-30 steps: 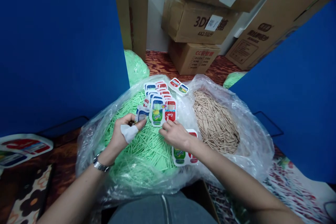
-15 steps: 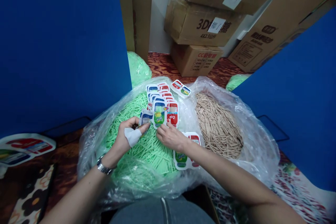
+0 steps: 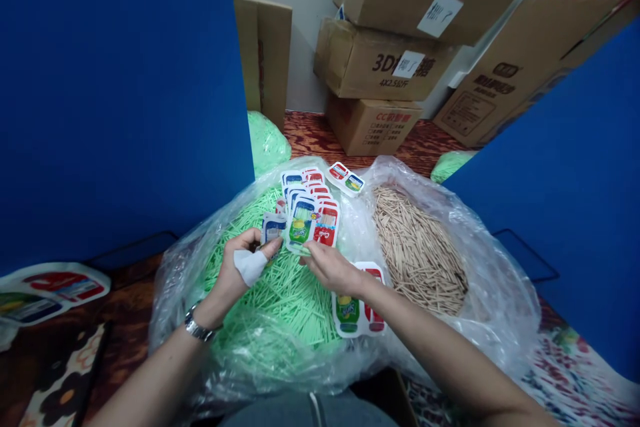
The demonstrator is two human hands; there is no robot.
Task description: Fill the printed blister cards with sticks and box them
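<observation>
My left hand (image 3: 245,260), with a white wrap at the thumb, pinches a folded blue-and-white packet (image 3: 273,225) above pale green sticks (image 3: 270,307). My right hand (image 3: 330,268) has its fingertips closed at the lower edge of a Sprite-and-Cola twin packet (image 3: 301,221), whose windows show green and brown sticks. That packet overlaps a fanned row of similar packets (image 3: 294,179) behind it. Under my right wrist lies another twin packet (image 3: 347,315). One more packet (image 3: 346,178) rests at the back, between the two bags.
A clear plastic bag (image 3: 175,307) surrounds the green sticks; another bag (image 3: 493,293) holds brown sticks (image 3: 417,250). Blue panels (image 3: 125,93) flank both sides. Stacked cardboard boxes (image 3: 375,57) stand behind. At left are a large printed sheet (image 3: 55,287) and a flower-patterned item (image 3: 65,380).
The front twin packet has tilted and shifted slightly, with my right fingertips at its lower edge. My left hand keeps the folded packet. The whole view has shifted a little.
</observation>
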